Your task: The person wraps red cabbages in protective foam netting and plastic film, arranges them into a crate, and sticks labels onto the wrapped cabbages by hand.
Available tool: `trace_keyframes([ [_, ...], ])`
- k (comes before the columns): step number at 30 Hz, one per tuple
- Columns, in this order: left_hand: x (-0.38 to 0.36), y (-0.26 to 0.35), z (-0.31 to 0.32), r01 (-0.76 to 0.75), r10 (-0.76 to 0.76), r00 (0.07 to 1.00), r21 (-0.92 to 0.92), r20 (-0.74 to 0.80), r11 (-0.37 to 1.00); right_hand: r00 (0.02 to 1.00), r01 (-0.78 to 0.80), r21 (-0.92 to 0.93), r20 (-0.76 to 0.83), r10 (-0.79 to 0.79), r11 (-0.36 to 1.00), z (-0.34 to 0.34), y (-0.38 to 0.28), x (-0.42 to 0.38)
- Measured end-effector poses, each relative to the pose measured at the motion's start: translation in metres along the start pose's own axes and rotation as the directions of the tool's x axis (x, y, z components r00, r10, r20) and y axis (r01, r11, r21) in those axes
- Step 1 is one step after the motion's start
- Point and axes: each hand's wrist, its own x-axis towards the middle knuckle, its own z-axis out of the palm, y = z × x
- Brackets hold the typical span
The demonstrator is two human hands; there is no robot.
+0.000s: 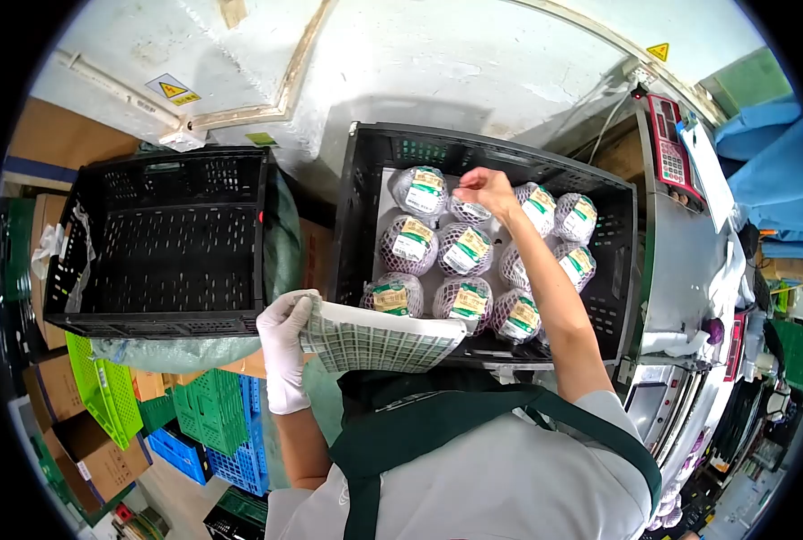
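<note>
My left hand (286, 326), in a white glove, pinches the left corner of a sheet of labels (374, 340). The sheet has green-and-white rows on one face and bends down in front of the crate. My bare right hand (488, 191) has its fingers curled together over a net-wrapped round fruit or vegetable (471, 211) in the back row. Whether something small is between those fingers I cannot make out. Several similar pieces in white foam netting, with green-and-white labels, such as this netted piece (464, 250), sit in rows in the black crate (619, 261).
Another black crate (176, 256) stands at the left. A red-framed scale (671, 153) and a clipboard (705, 166) are on the metal surface at the right. Green crates (212, 409), blue crates (239, 450) and cardboard boxes (95, 454) are low at the left.
</note>
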Motion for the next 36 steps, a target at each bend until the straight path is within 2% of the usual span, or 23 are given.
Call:
trace_keyframes([
  [3,0.001,0.002,0.005,0.028,-0.029,0.999,0.025,0.035,0.999,0.996,0.061,0.113,0.057,-0.067,0.992,0.025,0.007,0.025],
  [5,0.003,0.001,0.005,0.029,-0.031,0.998,0.041,0.052,0.999,0.995,0.081,0.064,0.045,-0.084,0.995,0.036,0.019,0.039],
  [7,0.002,0.003,0.008,0.033,-0.037,0.997,0.056,0.072,0.998,0.985,0.133,-0.426,-0.045,-0.168,0.895,0.043,0.030,0.044],
  [8,0.001,0.007,0.012,0.055,-0.057,0.992,0.024,0.116,0.998,0.967,0.180,-0.564,-0.051,-0.251,0.806,0.045,0.029,0.040],
  [9,0.001,0.010,0.014,0.077,-0.075,0.984,-0.007,0.162,0.997,0.967,0.178,-0.563,-0.050,-0.249,0.807,0.045,0.026,0.038],
  [11,0.002,0.012,0.015,0.103,-0.092,0.967,-0.035,0.238,0.994,0.958,0.137,-0.754,-0.064,-0.279,0.643,0.042,0.018,0.032],
  [12,0.003,0.011,0.018,0.043,-0.042,0.960,0.001,0.277,0.999,0.852,0.251,-0.844,-0.040,-0.523,0.473,0.040,0.025,0.031],
  [13,0.004,0.012,0.022,-0.020,0.009,0.949,0.032,0.316,0.999,0.851,0.250,-0.846,-0.040,-0.524,0.471,0.035,0.025,0.028],
  [15,0.005,0.017,0.033,-0.030,0.003,0.947,0.080,0.320,0.996,0.942,0.274,-0.579,0.001,-0.336,0.768,0.036,-0.013,-0.006],
  [16,0.007,0.018,0.038,-0.088,0.039,0.941,0.130,0.337,0.988,0.921,0.344,-0.512,0.019,-0.390,0.787,0.041,-0.034,-0.026],
  [17,0.009,0.018,0.043,-0.144,0.072,0.933,0.182,0.353,0.973,0.980,0.197,-0.254,0.086,-0.180,0.947,0.043,-0.049,-0.037],
  [18,0.008,0.023,0.051,-0.104,0.035,0.937,0.182,0.348,0.978,0.982,0.133,-0.132,0.154,-0.113,0.982,0.048,-0.078,-0.060],
  [20,0.010,0.018,0.067,-0.274,0.208,0.907,0.137,0.366,0.952,0.928,0.138,0.049,0.344,-0.147,0.989,0.052,-0.112,-0.095],
  [21,0.012,0.012,0.073,-0.374,0.306,0.870,0.114,0.387,0.920,0.928,0.144,0.051,0.340,-0.152,0.988,0.054,-0.125,-0.112],
  [23,0.008,0.010,0.086,-0.321,0.267,0.864,0.060,0.427,0.945,0.830,0.506,-0.231,0.392,-0.397,0.831,0.056,-0.151,-0.145],
  [25,0.005,0.006,0.097,-0.326,0.248,0.868,0.116,0.431,0.938,0.845,0.516,-0.386,0.376,-0.381,0.764,0.054,-0.172,-0.174],
  [27,-0.003,0.010,0.108,-0.376,0.287,0.848,0.125,0.446,0.918,0.826,0.563,-0.438,0.309,-0.471,0.701,0.048,-0.161,-0.183],
  [29,-0.009,0.011,0.116,-0.424,0.324,0.826,0.131,0.461,0.896,0.615,0.763,-0.462,0.303,-0.728,0.452,0.038,-0.154,-0.191],
  [30,-0.011,0.010,0.120,-0.464,0.345,0.809,0.156,0.475,0.872,0.593,0.772,-0.468,0.289,-0.752,0.429,0.035,-0.155,-0.198],
  [31,-0.012,0.008,0.123,-0.501,0.364,0.791,0.180,0.492,0.847,0.602,0.759,-0.488,0.271,-0.751,0.432,0.031,-0.155,-0.206],
  [32,-0.012,0.004,0.127,-0.554,0.422,0.759,0.150,0.496,0.819,0.695,0.690,-0.455,0.201,-0.690,0.563,0.028,-0.153,-0.215],
  [33,-0.018,0.007,0.133,-0.466,0.355,0.792,0.115,0.496,0.877,0.777,0.609,-0.408,0.133,-0.616,0.680,0.023,-0.152,-0.222],
  [36,-0.024,0.001,0.145,-0.394,0.280,0.772,0.084,0.570,0.915,0.797,0.570,-0.409,0.064,-0.600,0.713,0.011,-0.140,-0.235],
])
